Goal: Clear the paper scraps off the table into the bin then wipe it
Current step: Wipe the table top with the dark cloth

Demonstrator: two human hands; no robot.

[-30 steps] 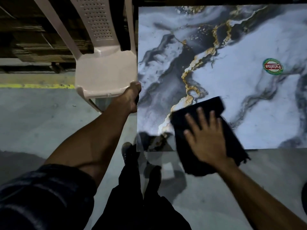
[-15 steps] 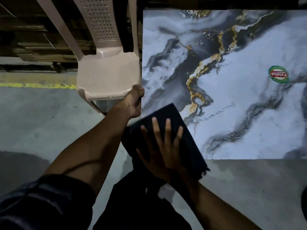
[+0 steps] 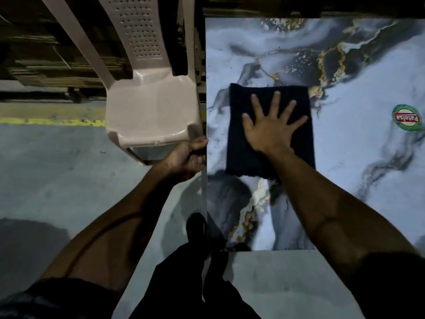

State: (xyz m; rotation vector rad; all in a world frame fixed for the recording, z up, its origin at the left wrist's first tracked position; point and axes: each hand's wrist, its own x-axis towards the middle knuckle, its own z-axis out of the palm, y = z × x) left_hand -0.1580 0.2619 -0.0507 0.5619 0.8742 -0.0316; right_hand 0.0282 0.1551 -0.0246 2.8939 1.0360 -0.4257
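Desk (image 3: 345,157) with the marble pattern is what we are wiping now, and we see no paper scraps on the part of it in view, so we judge that the clearing is done. Our dark cloth (image 3: 271,107) lies flat near the left edge of the desk, its long side running away from us, and our right hand (image 3: 269,127) rests on top of it, open, with the fingers spread and the palm pressed down. Our left hand (image 3: 186,157) is closed around the left edge of the desk, just beside the plastic chair (image 3: 151,107), to steady it. Most of the unwiped-looking surface lies to the right of the cloth, toward the round sticker (image 3: 407,117), so the right hand is the nearer one for the next stroke. Half a second ago the cloth was at the near left corner, partly over the edge; now it has gone forward and fully onto the desk, while the left hand holds the same place.
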